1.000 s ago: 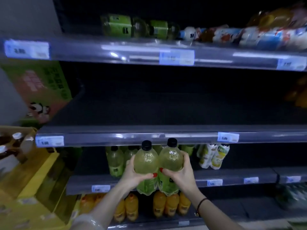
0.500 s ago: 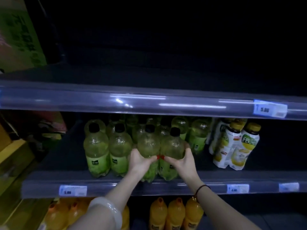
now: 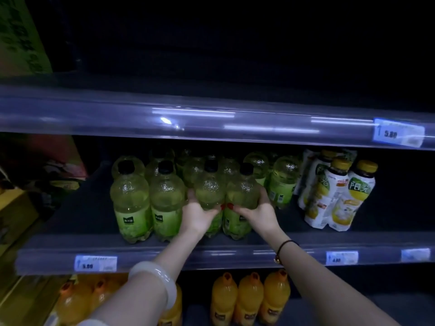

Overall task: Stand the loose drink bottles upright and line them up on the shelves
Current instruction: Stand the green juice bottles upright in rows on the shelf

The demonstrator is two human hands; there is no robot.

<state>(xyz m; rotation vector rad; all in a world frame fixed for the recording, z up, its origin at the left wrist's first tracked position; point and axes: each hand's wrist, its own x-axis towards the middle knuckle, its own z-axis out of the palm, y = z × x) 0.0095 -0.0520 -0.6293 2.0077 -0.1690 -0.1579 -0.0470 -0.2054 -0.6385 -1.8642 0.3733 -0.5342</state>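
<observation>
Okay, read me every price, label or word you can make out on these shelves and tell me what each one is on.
"5.80": price tag on the upper shelf rail, right side.
"5.80": price tag on the middle shelf rail, left side.
"4.80", roughly, blurred: price tag on the middle rail, right.
Far-right tag: unreadable.
Green bottle labels: too blurred.
White bottles: Chinese characters, not legible.

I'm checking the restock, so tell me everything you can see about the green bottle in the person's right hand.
The green bottle is clear, dimpled plastic with a black cap, holding pale yellow-green drink above a green label. It stands upright near the front edge of the middle shelf, pressed against the matching bottle held by the left hand. The right hand wraps its right side, thumb across the front.
</observation>
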